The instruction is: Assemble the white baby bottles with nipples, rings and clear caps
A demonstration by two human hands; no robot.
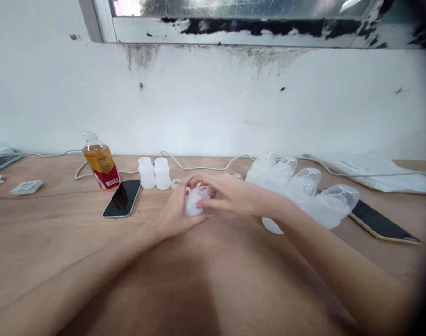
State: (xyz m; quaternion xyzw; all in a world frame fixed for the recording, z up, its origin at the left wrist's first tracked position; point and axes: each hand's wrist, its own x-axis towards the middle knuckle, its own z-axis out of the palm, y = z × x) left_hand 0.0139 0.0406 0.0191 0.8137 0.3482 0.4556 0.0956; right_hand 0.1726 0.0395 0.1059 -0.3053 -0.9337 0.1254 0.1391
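Note:
Both of my hands are around a small frosted white bottle (193, 205) with a clear top. My left hand (172, 210) grips its body from the left, thumb low along the near side. From the right, my right hand (225, 192) curls over the clear top, its thumb against the bottle. Fingers partly hide the bottle's upper end. Behind my left hand stand two frosted white bottles without caps, a left one (147, 173) and a right one (163, 174). A white ring (175, 184) lies beside them, partly covered by my fingers.
Several white bottles with clear domed caps (305, 198) crowd together beyond my right forearm. A phone (122, 199) and a drink bottle (101, 163) are at left, another dark phone (382, 224) at right. A white cable (206, 168) runs along the wall near a plastic bag (384, 172).

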